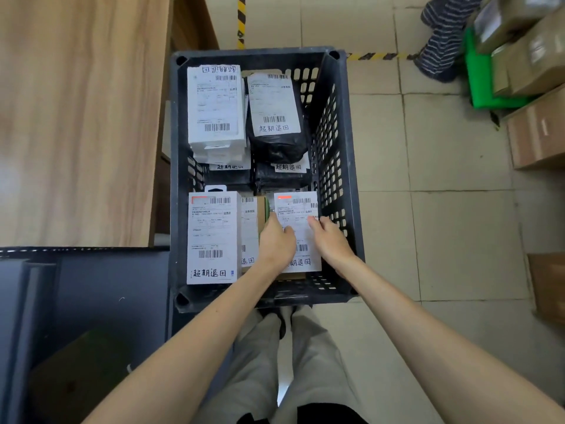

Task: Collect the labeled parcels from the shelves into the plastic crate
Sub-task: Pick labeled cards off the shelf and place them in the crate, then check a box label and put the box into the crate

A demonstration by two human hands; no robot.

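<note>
Inside crate [253,55], 7 labeled parcels [215,105]

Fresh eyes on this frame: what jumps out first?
The dark plastic crate fills mid-frame, packed with labeled parcels. The left hand and right hand hold a white-labeled parcel at the crate's near right corner. Cardboard boxes are stacked at the far right.

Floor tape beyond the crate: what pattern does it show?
The floor tape shows yellow-and-black stripes; head view.
</note>
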